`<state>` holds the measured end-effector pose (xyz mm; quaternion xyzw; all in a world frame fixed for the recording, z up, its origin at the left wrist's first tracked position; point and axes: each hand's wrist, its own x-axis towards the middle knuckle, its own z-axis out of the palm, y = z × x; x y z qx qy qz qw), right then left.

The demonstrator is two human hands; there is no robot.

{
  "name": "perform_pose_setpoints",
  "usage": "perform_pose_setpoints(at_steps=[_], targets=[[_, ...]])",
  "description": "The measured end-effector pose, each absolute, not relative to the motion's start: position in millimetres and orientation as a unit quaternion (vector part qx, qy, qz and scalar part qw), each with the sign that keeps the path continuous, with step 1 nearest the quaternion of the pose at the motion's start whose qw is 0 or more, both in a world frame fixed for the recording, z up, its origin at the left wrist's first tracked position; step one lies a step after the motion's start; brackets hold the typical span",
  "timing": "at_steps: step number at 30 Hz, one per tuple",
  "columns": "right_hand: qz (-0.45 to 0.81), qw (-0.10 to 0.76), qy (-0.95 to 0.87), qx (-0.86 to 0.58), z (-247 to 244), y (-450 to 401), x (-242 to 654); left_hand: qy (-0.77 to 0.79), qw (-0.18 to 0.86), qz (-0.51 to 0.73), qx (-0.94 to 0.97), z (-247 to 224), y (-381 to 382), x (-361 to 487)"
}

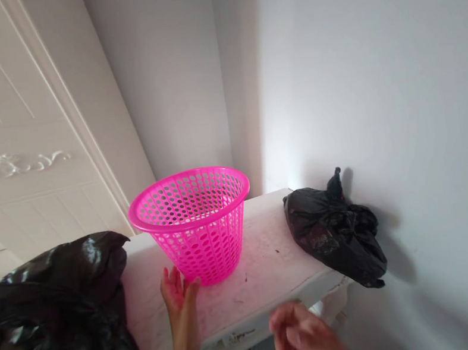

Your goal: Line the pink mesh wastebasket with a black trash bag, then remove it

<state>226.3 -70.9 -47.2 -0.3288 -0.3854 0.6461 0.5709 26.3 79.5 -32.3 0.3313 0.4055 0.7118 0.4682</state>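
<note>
A bright pink plastic basket (204, 246) with many holes stands upright on a white surface (263, 266). My left hand (177, 293) is at the basket's lower left side, palm up with fingers apart, its thumb by the base; it does not grip the basket. In front of the surface's near edge, to the right of the basket, my right hand (300, 332) hangs with curled fingers, slightly blurred. Whether its fingers hold anything is hidden.
A large black plastic bag (49, 334) fills the left side. A smaller knotted black bag (334, 229) rests at the surface's right end against the pale wall (407, 108). Behind on the left is a cream cabinet (13, 105).
</note>
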Motion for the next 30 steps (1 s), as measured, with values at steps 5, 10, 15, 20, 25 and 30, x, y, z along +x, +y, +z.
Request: perform_pose_setpoints(at_steps=[5, 10, 15, 20, 25, 30], targets=[[0.427, 0.668, -0.395, -0.464, -4, 27, 230, 0.386, 0.504, 0.729, 0.257, -25, 81, 26], [0.483, 0.645, -0.4, -0.437, -18, 69, 212, 0.367, 0.519, 0.724, 0.269, -28, 78, 20], [0.505, 0.65, -0.399, -0.404, -27, 47, 223, 0.411, 0.476, 0.713, 0.309, -35, 77, 22], [0.484, 0.656, -0.398, -0.421, -32, 24, 242, 0.429, 0.451, 0.691, 0.367, -37, 69, 23], [0.481, 0.624, -0.423, -0.447, -37, 3, 253, 0.484, 0.364, 0.661, 0.442, -35, 54, 20], [0.473, 0.594, -0.448, -0.473, -14, -20, 275, 0.501, 0.312, 0.656, 0.47, -35, 46, 20]])
